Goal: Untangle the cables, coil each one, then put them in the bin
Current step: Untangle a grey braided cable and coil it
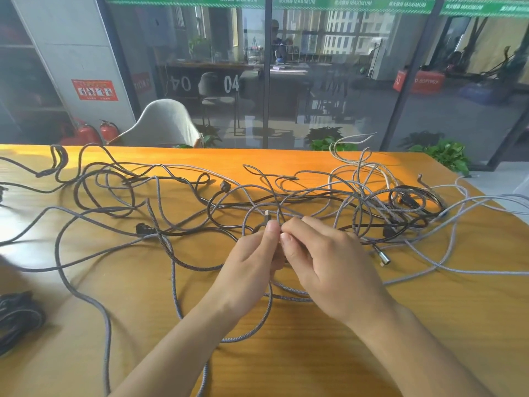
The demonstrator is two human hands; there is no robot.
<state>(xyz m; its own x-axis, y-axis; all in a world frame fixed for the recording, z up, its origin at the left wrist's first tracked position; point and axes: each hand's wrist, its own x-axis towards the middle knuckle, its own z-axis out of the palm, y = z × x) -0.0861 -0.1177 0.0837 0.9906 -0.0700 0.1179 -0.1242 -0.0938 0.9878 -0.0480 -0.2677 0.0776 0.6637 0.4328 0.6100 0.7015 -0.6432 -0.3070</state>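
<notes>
Cables (286,196) lie spread in one loose tangle across most of the wooden tabletop (429,325), grey braided leads crossing thinner black ones, with a denser knot toward the far right. They look light and limp, so any one of them should follow a pull easily, but the braided jackets will likely drag on each other where they cross, and a hard tug could tighten a loop instead of freeing it. The safest place to take hold seems to be the rigid end, a plug or connector, feeding it back through the loops.

Both hands meet over the middle of the tangle. The left hand (252,262) pinches a small metal connector (267,216) on a grey braided cable (177,282) between thumb and fingertips. The right hand (335,270) has its fingers curled in beside it and appears to pinch the same strand or one just next to it; which one I cannot tell.

A black plug (140,228) lies left of the hands, and a silver connector (383,256) to the right. No bin shows. A dark bundle (17,316) sits at the left edge. Beyond the tabletop stand a pale chair (166,124), red fire extinguishers (94,133), green plants (446,156) and a glass wall (329,81)
</notes>
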